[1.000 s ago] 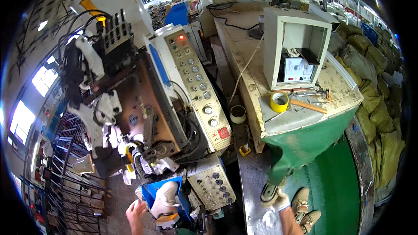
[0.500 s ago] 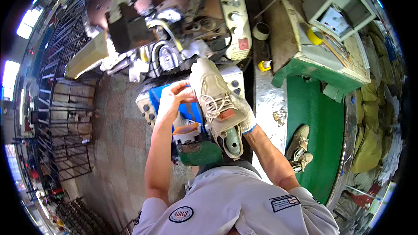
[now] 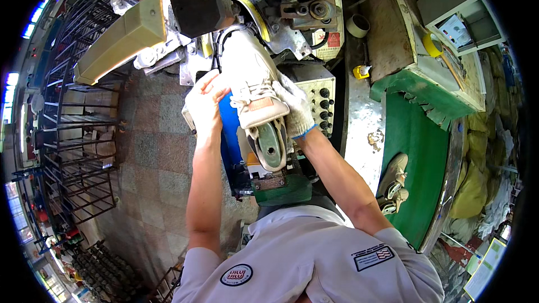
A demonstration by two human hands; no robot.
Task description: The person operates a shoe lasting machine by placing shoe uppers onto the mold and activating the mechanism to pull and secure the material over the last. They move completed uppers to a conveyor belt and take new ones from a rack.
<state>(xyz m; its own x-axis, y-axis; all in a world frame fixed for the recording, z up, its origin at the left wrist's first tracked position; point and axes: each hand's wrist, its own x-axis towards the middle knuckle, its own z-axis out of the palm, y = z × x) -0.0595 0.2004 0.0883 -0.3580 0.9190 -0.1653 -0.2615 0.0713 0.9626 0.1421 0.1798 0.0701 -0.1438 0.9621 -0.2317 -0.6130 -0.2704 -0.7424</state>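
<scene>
The beige shoe (image 3: 252, 64) hangs between the person's 2 hands, over the blue tray (image 3: 229, 129), with its long axis running almost straight away from the body: toe up toward the machine (image 3: 196, 3), heel back toward the shirt (image 3: 314, 247) and leaning a little to the right. The toe sits right by the yellow curved band (image 3: 254, 14) of the machine, though whether the 2 touch cannot be told from this angle. The right hand (image 3: 295, 106), in a white glove with a blue edge, is the nearer: its fingers grasp the shoe along the right flank, beside the laces, and seem to bear its weight. The left hand (image 3: 205, 106) is bare and lies to the left of the shoe; its fingers are bent but loose, clenched on nothing, with the tips just beside the upper (contact there is too hard to judge). So the shoe lies to the right of the left fingers and to the left of the right ones. At the heel end the green last (image 3: 268, 139) shows out of the opening, facing the person. Well apart, beyond the right forearm, 2 more shoes (image 3: 394, 182) rest on the green surface (image 3: 424, 157) below the desk (image 3: 451, 66).
</scene>
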